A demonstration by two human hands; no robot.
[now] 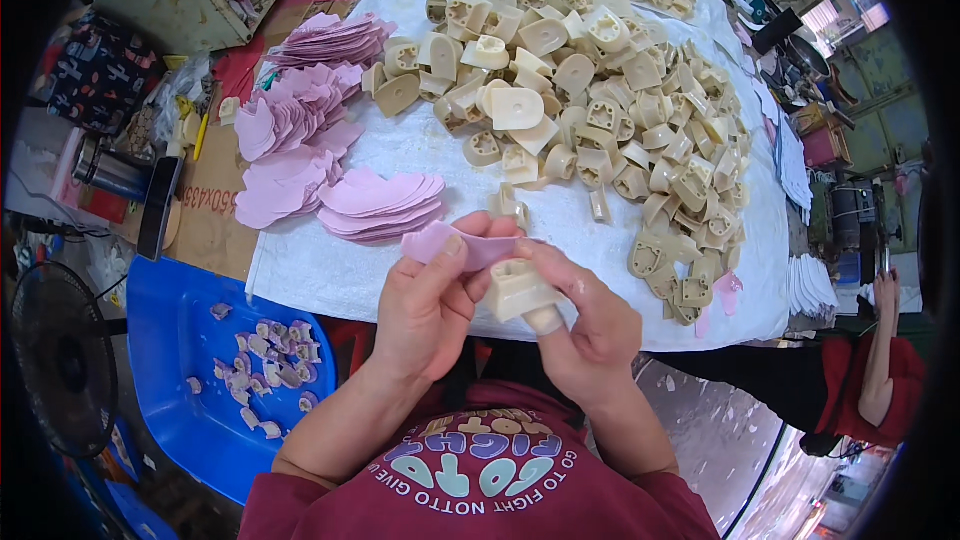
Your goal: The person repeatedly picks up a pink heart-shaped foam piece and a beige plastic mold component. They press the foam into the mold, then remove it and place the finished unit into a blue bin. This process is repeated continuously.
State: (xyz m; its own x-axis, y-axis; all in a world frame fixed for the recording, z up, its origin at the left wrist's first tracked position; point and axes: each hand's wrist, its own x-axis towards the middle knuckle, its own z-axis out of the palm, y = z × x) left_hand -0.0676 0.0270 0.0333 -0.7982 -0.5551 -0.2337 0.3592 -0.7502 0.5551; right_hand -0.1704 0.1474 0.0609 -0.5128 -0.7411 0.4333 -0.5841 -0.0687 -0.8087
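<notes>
My left hand (428, 305) pinches a thin pink heel-shaped pad (470, 245) by its near end. My right hand (590, 325) grips a cream plastic heel block (518, 290), hollow side toward me, just below the pad. Both hands meet over the near edge of the white cloth (330, 270). The pad lies across the top of the block; whether it sticks to it I cannot tell. A large heap of cream heel blocks (610, 110) covers the cloth ahead and to the right.
Stacks of pink pads (380, 202) lie on the cloth's left side, more (300, 110) behind them. A blue plastic tub (180, 340) at lower left holds several finished pieces (270, 365). A black fan (60, 360) stands far left. Another person's arm in a red sleeve (880, 370) is at right.
</notes>
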